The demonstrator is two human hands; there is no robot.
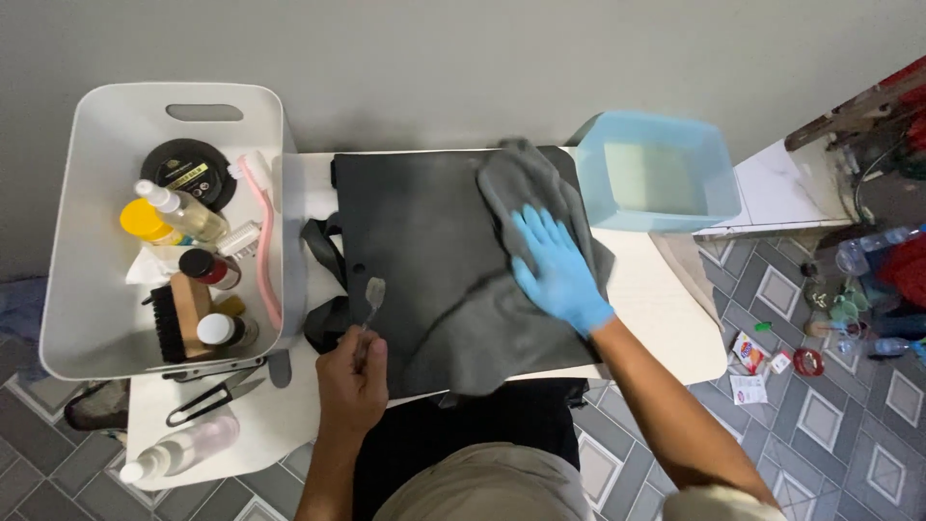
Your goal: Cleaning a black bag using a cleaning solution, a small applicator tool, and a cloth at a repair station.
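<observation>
Cloth [502,318] under flat gloved right hand [557,270]; left hand [352,371] fisted, probably gripping brush [372,294].

Looks like a home corner turned into a small cleaning or bag-care station: plain grey wall [463,58], patterned grey floor tiles [830,425], a small white table [666,309]. White caddy [77,289] packed with spray bottles, a brush and polish tin. Light-blue plastic basin [656,172] alongside. Household clutter, bottles and packets strewn on the floor at right.
</observation>
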